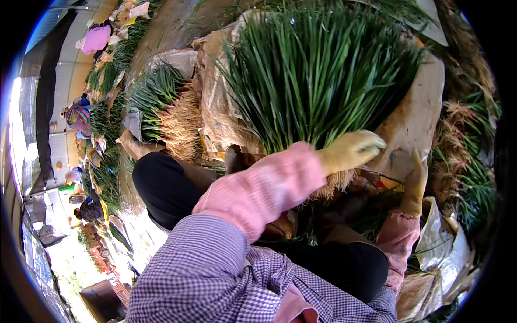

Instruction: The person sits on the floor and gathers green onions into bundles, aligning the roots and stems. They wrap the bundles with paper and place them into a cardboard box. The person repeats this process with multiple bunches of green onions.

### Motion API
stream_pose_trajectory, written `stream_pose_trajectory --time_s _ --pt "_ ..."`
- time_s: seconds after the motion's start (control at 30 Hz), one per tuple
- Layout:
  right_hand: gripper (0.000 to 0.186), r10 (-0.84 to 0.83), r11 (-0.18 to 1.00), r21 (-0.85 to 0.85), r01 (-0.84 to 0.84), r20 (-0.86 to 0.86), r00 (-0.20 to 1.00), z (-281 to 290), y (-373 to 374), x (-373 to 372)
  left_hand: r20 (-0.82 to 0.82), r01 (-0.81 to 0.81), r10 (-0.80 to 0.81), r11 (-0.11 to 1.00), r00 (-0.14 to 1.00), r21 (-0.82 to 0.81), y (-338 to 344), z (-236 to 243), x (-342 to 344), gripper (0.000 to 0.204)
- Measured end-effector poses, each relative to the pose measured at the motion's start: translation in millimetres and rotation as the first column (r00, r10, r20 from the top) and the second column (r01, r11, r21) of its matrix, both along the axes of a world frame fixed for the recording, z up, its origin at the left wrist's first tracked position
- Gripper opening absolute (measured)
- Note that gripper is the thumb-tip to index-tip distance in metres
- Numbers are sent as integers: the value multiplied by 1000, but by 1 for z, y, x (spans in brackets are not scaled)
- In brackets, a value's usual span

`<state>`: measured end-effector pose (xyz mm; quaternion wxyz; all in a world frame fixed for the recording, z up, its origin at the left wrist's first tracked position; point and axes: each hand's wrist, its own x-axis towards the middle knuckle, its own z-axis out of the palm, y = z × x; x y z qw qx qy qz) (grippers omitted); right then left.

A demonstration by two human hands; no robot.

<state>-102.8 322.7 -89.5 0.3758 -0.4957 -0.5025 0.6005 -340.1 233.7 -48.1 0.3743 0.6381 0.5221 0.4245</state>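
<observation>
1. Plants in a big green fan (318, 70), with long, thin, smooth leaves, lie on a flat brown sheet like thick paper (412, 110), in front of the person.
2. The left hand in a pale yellow glove (353, 151) is over the low ends of the fan, just above its pale, stringy roots (338, 182). Its fingers look bent and close together, but I cannot tell if they pinch anything.
3. The right hand in a pale yellow glove (413, 185) is to the right, near the sheet's low edge. Its fingers point up. I cannot tell if they are spread or pressed together.
4. The work looks part done. The fan's leaves mostly point away, with roots at the near end. A small green bundle with bushy, straw-coloured roots (156, 97) lies neatly to the left.
5. A messy heap of green plants with tan roots (463, 156), at the right, looks not yet sorted.
6. Below that heap is a crumpled, shiny, whitish sack (447, 253), full of folds.
</observation>
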Motion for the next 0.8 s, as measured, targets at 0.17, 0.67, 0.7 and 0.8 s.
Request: stream_pose_trajectory --time_s 0.17,0.67,0.7,0.8 --pt "41 9 843 397 -363 664 747 -24 -18 42 168 -850 980 174 102 -497 -118 -12 -181 25" --pt "26 5 993 -116 26 263 965 22 -22 -16 422 -558 647 -7 -635 -829 -158 -178 -343 28" --pt "23 60 988 -153 -9 327 943 44 -28 -39 431 -621 696 -28 -574 -783 -158 -176 -335 26" --pt "19 255 962 -66 -264 557 791 55 -42 -68 569 -745 732 128 -374 -655 -145 -123 -284 9"
